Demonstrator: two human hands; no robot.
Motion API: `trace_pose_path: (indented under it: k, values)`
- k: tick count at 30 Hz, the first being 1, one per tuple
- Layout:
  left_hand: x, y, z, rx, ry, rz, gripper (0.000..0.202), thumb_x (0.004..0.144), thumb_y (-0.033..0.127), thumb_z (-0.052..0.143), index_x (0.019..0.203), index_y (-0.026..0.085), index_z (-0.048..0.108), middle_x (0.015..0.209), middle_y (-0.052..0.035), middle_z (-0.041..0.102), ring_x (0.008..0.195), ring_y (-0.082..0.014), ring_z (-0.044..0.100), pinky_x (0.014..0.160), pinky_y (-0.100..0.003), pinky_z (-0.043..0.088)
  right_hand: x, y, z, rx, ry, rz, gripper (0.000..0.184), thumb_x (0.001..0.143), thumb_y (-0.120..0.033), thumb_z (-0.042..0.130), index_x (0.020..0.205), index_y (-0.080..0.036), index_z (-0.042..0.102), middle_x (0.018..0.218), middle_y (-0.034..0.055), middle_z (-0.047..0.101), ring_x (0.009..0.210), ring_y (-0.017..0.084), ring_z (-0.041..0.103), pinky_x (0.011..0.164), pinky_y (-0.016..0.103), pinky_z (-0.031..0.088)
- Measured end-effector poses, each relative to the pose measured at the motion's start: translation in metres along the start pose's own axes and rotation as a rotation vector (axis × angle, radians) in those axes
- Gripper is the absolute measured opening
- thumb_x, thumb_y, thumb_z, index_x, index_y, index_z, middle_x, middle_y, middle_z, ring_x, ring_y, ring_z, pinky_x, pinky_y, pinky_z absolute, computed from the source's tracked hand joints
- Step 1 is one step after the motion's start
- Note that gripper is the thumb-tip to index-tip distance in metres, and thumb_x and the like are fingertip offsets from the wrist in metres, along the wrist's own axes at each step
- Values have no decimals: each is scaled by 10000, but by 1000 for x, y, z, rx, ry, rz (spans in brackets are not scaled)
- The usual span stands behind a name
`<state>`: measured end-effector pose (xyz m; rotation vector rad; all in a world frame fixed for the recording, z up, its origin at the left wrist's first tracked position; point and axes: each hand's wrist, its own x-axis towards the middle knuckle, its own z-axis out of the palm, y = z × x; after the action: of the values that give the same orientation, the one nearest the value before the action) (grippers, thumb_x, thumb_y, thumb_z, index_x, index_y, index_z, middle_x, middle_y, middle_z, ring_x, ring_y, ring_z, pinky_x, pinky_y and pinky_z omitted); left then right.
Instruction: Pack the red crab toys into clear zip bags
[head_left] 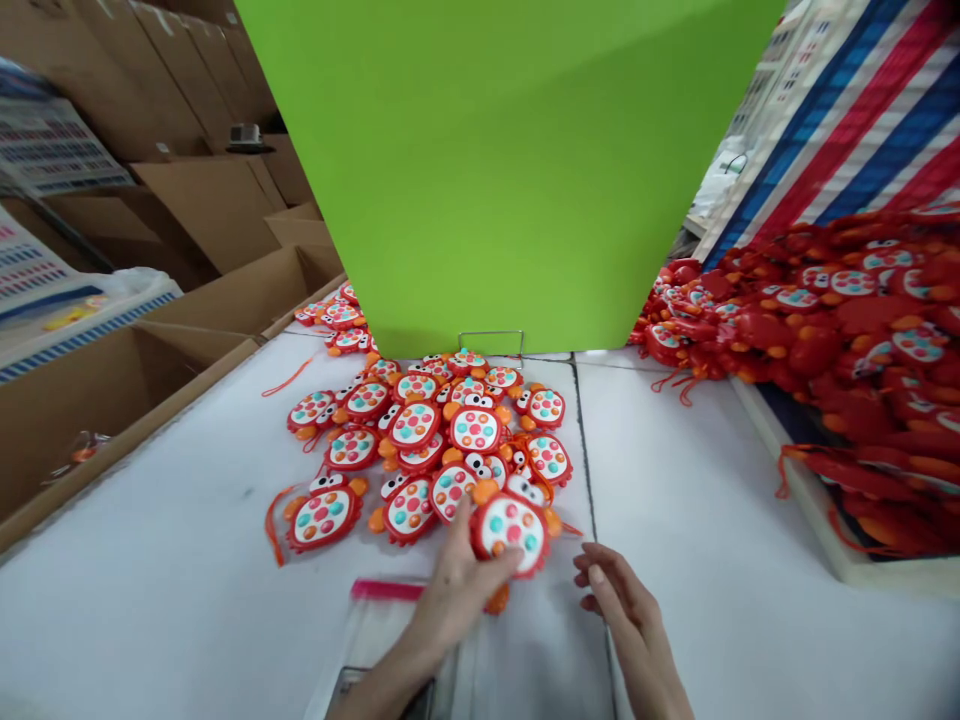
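My left hand [466,570] is closed around a red crab-shaped toy [517,527] with a white face, coloured round buttons and white eyes on top. Its thumb lies over the toy's lower front. To the right, my right hand [619,600] hovers with bent fingers apart and nothing in them. A pile of similar crab toys [412,425] spreads over the white table just beyond the held one. One more crab toy [324,513] lies at the pile's left front, its red cord curled beside it. Under my left forearm is a clear bag with a pink strip [387,590].
A tall green panel [495,180] stands behind the pile, with a wire stand [491,333] at its foot. On the right a large heap of crab toys [847,340] fills a shallow tray [795,480]. Open cardboard boxes [187,350] line the left edge.
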<state>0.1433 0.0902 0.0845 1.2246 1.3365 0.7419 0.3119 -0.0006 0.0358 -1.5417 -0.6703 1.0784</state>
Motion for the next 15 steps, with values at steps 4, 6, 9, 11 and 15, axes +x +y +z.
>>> trace_pose_path:
  k: [4,6,9,11,15]
  values:
    - [24,13,-18,-110,144,90,625,663,332,680,1225,203,439,1161,-97,580,1018,-247,569,834,-347,463,2,-9,-16,-99,2,-49,362,784,-500,525,963,-197,611,934,78,654,851,213,597,690,268,507]
    - [31,18,-22,-148,171,120,597,655,314,695,1198,221,463,1114,-77,608,973,-228,594,813,-331,481,0,-14,-11,-118,-74,-103,333,794,-479,518,946,-201,620,910,72,661,830,207,603,689,264,507]
    - [44,24,-28,-324,248,76,541,631,259,725,1121,218,498,1054,-65,632,904,-216,622,772,-321,505,2,-12,-4,-199,-145,-138,312,784,-462,531,920,-201,637,910,75,667,862,222,612,721,275,506]
    - [57,29,-36,-536,243,79,452,641,210,717,1046,208,515,1004,-56,644,847,-204,637,748,-332,518,11,-2,-13,-287,-97,-128,346,748,-477,562,940,-200,641,942,84,665,902,252,612,746,310,506]
    - [83,38,-57,-790,175,132,201,701,156,636,876,173,538,880,-48,661,838,-191,643,772,-333,510,47,15,-68,-475,208,-202,503,681,-544,575,1052,-205,593,1124,115,602,1020,323,555,815,430,470]
